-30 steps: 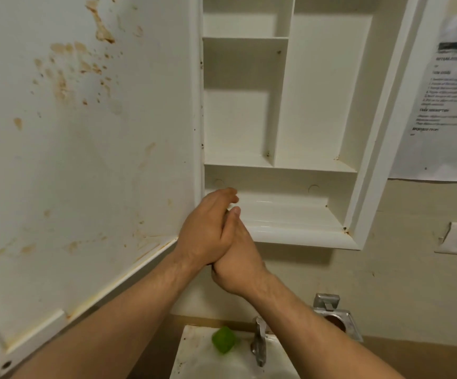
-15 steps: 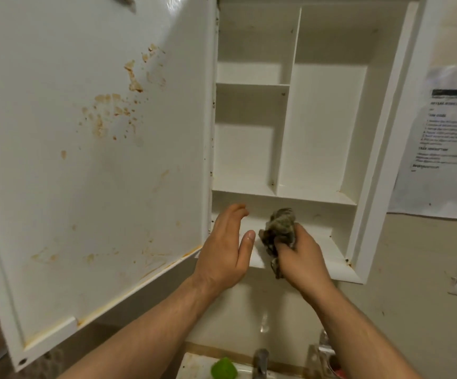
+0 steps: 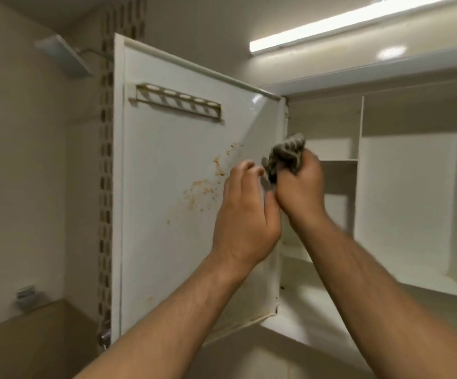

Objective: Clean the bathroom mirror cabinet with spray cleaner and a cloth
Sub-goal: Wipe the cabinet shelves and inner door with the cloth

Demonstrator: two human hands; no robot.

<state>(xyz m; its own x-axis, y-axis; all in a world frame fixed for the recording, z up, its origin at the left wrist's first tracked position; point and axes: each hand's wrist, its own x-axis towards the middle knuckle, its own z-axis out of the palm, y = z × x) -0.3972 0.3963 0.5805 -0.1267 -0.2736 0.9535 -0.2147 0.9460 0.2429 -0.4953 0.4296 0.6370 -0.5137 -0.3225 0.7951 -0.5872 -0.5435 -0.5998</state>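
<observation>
The white cabinet door (image 3: 167, 214) hangs open to the left, its inner face spotted with brown stains (image 3: 202, 190). A small rack (image 3: 178, 103) is fixed near its top. To the right, the cabinet's white shelves (image 3: 402, 203) hold nothing. My right hand (image 3: 301, 187) is raised by the door's hinge edge and grips a bunched grey cloth (image 3: 287, 153). Just left of it, my left hand (image 3: 246, 214) has its fingers curled toward the cloth's lower end; whether it grips the cloth is unclear. No spray bottle shows.
A lit tube lamp (image 3: 331, 28) runs across the ceiling above the cabinet. A shower head (image 3: 63, 54) juts out at the upper left beside a strip of brown mosaic tiles (image 3: 106, 187). A metal fitting (image 3: 26, 295) sits on the left wall.
My head has tilted up, so the sink has left the view and the ceiling appears. Both hands rose from the bottom shelf to the door's hinge edge, the right still holding the cloth.
</observation>
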